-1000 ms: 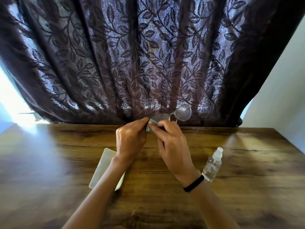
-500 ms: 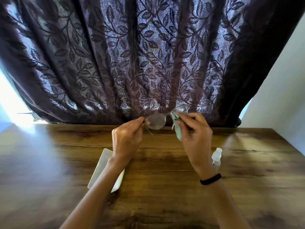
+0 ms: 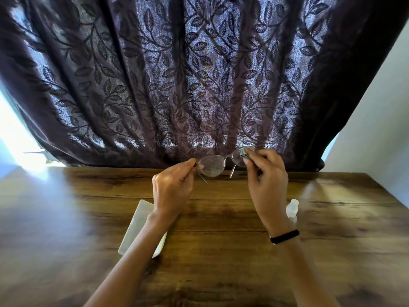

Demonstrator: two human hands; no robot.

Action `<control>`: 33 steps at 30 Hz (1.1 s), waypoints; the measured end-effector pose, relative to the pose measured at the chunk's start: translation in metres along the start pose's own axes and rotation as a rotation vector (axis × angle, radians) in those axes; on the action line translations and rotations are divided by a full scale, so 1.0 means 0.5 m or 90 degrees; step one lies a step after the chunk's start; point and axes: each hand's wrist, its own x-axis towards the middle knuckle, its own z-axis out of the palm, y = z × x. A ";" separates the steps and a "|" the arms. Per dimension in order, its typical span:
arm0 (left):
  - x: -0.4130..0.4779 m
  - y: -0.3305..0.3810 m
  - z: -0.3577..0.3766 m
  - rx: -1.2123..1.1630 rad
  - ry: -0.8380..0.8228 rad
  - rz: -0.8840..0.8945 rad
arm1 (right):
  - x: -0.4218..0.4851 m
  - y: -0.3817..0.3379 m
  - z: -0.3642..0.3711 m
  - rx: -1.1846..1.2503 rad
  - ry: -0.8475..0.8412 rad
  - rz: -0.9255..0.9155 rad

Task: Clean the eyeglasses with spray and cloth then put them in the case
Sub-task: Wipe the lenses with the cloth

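The clear-framed eyeglasses [image 3: 212, 166] are held up above the far part of the wooden table [image 3: 221, 262]. My left hand [image 3: 171, 191] pinches the frame at its left end. My right hand [image 3: 266, 185] presses a pale green cloth [image 3: 244, 154] against the right lens, which is mostly covered. The white glasses case [image 3: 138, 224] lies on the table under my left forearm. The small clear spray bottle [image 3: 292, 209] stands behind my right wrist, partly hidden.
A dark leaf-patterned curtain [image 3: 199, 85] hangs right behind the table's far edge. A white wall [image 3: 380, 129] rises at the right. Bright light comes in at the far left.
My right hand with the cloth has moved from the left lens to the right lens. My left hand shifted to hold the left end of the frame, and the glasses turned level.
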 end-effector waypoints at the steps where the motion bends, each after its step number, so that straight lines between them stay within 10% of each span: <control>1: -0.001 -0.001 0.000 0.001 -0.001 -0.001 | -0.003 -0.006 0.003 -0.002 -0.010 -0.014; 33: 0.008 0.010 0.009 -0.036 0.032 -0.049 | -0.028 -0.038 0.016 -0.027 -0.049 -0.059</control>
